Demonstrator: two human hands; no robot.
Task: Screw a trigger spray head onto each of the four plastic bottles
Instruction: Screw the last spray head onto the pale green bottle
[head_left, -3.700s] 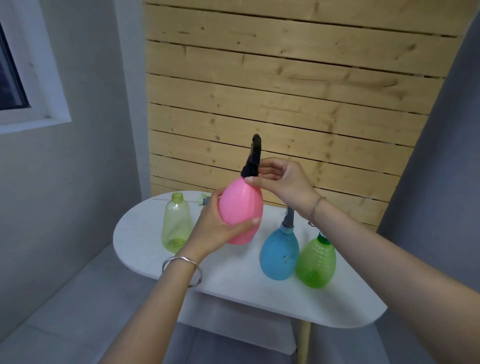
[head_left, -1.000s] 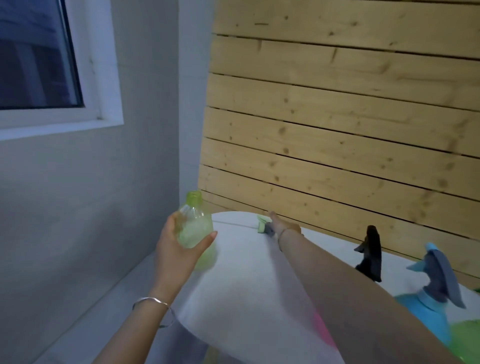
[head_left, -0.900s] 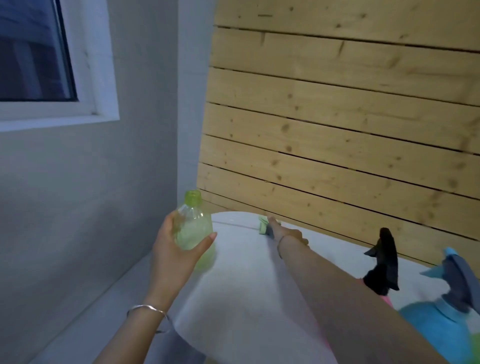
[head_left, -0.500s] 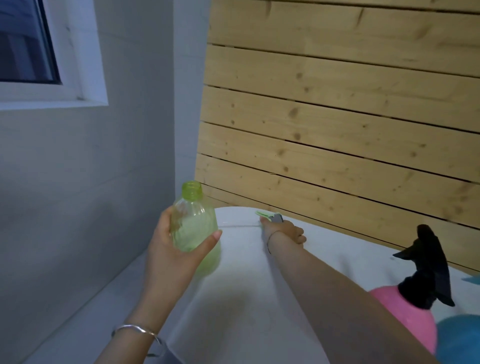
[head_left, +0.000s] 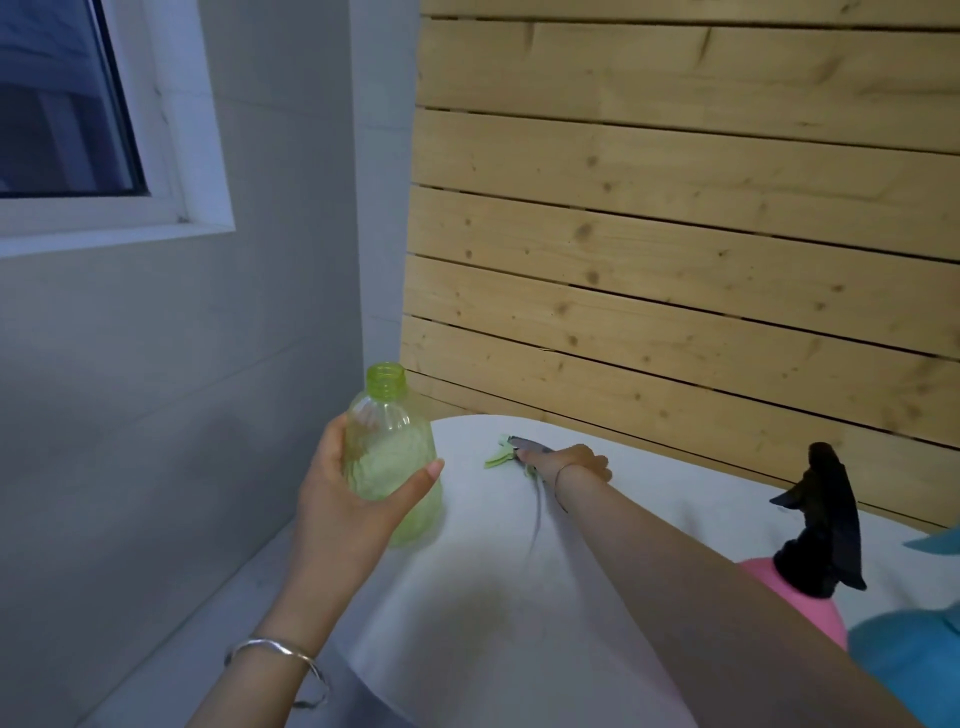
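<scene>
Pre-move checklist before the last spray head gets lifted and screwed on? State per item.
1. Left hand has the light green bottle firmly gripped, upright: ok.
2. Bottle neck open, no cap: ok.
3. Right hand is on the green spray head lying on the white table: ok.
4. Spray head securely gripped: cannot tell, fingers cover most of it.
5. Dip tube free of the bottle and forearm: cannot tell, it is blurred.
6. Pink bottle already carries its black head: ok.
</scene>
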